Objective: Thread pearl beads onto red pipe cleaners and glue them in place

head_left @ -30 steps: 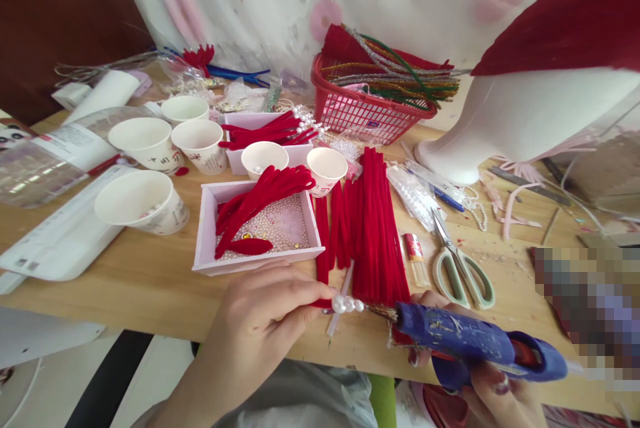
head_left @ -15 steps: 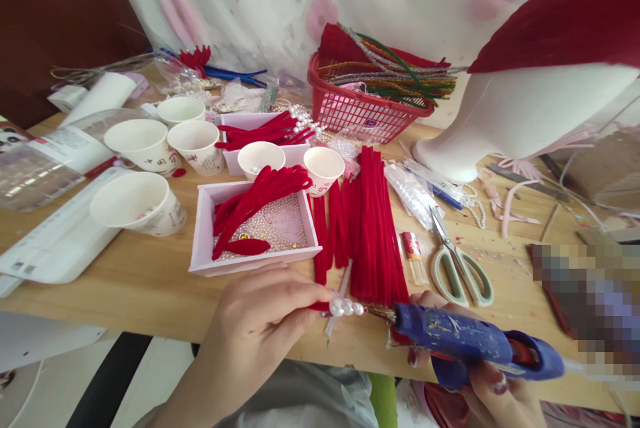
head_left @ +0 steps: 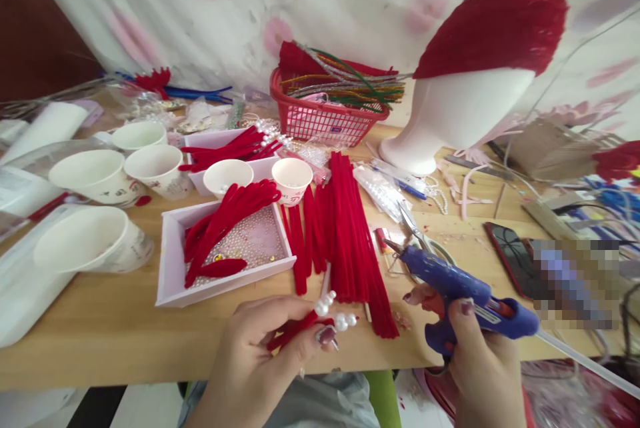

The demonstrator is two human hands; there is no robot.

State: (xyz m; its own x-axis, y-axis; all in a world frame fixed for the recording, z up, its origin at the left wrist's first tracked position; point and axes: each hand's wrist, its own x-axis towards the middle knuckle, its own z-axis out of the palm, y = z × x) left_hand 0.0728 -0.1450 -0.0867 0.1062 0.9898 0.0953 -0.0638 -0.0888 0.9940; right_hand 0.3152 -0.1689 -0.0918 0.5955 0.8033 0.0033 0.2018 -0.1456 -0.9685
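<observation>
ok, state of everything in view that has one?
Left hand: closed on pearl-tipped red stems
Glue gun: in right hand, nozzle clear of pearls
Glue stick: protruding at rear
Scissors: partly hidden, opening unclear
Front box: open, holding beads, red loops
Red basket: upright, piled full
Paper cups: upright, open
Phone: screen dark

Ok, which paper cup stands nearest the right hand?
The rightmost cup, by the far right corner of the front box, left of the long red bundle. The other five cups stand farther left.

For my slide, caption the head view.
Left hand holds bead-tipped red strips; right hand grips a blue glue gun.
</observation>
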